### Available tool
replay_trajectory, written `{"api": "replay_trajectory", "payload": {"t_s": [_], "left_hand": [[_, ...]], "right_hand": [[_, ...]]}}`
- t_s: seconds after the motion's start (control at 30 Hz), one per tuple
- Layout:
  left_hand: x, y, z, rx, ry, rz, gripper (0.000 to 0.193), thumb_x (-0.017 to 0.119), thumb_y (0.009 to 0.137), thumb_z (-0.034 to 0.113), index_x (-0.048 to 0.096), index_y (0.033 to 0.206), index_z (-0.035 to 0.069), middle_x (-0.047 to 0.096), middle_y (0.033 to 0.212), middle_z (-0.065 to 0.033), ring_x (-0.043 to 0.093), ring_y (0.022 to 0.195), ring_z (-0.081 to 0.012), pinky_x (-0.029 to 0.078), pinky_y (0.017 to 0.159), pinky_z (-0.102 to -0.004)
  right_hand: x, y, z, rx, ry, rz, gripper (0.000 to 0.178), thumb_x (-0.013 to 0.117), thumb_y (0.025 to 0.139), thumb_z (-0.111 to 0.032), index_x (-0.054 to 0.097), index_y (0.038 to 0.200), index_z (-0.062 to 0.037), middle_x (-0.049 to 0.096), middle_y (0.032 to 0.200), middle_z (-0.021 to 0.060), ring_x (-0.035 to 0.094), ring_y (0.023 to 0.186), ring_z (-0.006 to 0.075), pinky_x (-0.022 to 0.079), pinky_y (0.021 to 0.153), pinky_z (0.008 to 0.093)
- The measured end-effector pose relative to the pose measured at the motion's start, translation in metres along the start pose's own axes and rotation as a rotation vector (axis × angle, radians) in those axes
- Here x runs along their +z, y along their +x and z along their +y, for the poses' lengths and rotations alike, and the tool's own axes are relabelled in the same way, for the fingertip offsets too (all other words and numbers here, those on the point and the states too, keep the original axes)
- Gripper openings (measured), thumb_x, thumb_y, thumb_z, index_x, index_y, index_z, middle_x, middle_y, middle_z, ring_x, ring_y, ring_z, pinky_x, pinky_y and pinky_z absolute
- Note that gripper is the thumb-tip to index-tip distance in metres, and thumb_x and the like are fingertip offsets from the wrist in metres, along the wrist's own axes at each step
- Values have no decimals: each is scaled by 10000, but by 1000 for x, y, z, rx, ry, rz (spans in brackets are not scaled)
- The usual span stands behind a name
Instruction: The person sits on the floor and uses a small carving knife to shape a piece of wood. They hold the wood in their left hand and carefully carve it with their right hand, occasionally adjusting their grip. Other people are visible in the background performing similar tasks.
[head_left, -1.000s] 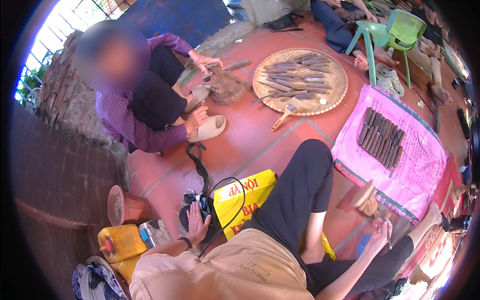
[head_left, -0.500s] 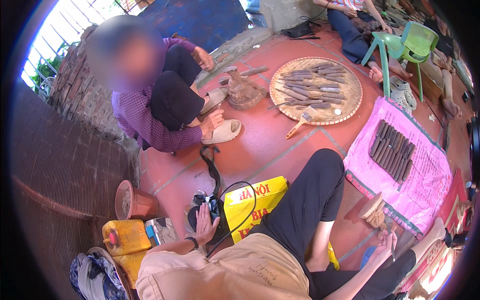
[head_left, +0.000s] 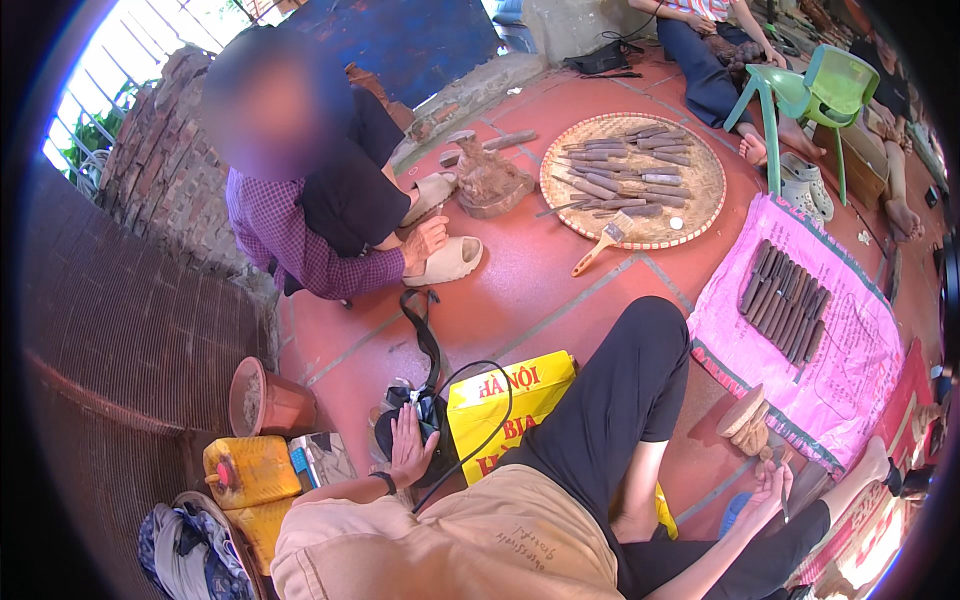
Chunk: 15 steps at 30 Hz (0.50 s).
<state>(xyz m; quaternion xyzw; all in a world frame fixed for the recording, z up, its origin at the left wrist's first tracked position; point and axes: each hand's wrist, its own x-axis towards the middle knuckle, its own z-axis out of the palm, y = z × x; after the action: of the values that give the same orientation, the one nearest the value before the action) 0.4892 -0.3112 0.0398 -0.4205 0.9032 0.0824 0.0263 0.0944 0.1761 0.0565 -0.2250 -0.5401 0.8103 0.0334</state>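
Head view shows the person's two hands well apart, at either side of the lap. The left hand [head_left: 408, 452] lies flat with fingers stretched out, its palm against a black fabric bag [head_left: 386, 432] and grasping nothing that shows. The right hand [head_left: 765, 497] has its fingers closed on a slim grey tool [head_left: 787, 490], which tilts beside the fingertips. Just beyond those fingertips is a light-brown wooden piece [head_left: 744, 418] with a broad round end and a narrower knobbly end; whether the hand touches it cannot be told.

Between the left hand and the person's bent knee is a bright yellow printed box [head_left: 490, 408], crossed by a thin black cable [head_left: 503, 425]. To the left of the bag stand a yellow plastic jerrycan [head_left: 250, 472] and a brownish-orange plastic pot [head_left: 275, 402], the pot tilted.

Past the wooden piece, a pink printed sack [head_left: 725, 330] is spread out, bearing a row of dark brown rod-like pieces [head_left: 785, 300] laid side by side. Farther out, a round woven tray [head_left: 710, 205] holds many dark-handled tools [head_left: 600, 185]; a flat paintbrush [head_left: 595, 250] leans over its near rim. Left of the tray, a rough brown lump of wood [head_left: 492, 182] sits near a crouching co-worker in a purple checked shirt [head_left: 310, 240]. At upper right stands a green plastic chair [head_left: 838, 88].
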Motion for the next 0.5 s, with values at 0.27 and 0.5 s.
{"api": "replay_trajectory", "payload": {"t_s": [0.27,0.5], "left_hand": [[3,1,-2,-2,2,-5,797,501,938,418,167,1481,-61,199,1535,-267,136,1457,-375,86,1180,-505],[0,-3,-3,0,12,3,796,504,937,417,174,1478,-65,201,1533,-271,142,1455,-379,89,1179,-508]], "right_hand": [[1,-1,0,-20,-3,3,243,586,885,-32,555,1113,46,608,990,212,612,883,311,500,815,387],[-11,12,10,-42,-24,-26,235,583,889,-33,562,1110,46,602,1005,216,611,886,310,502,816,386]]}}
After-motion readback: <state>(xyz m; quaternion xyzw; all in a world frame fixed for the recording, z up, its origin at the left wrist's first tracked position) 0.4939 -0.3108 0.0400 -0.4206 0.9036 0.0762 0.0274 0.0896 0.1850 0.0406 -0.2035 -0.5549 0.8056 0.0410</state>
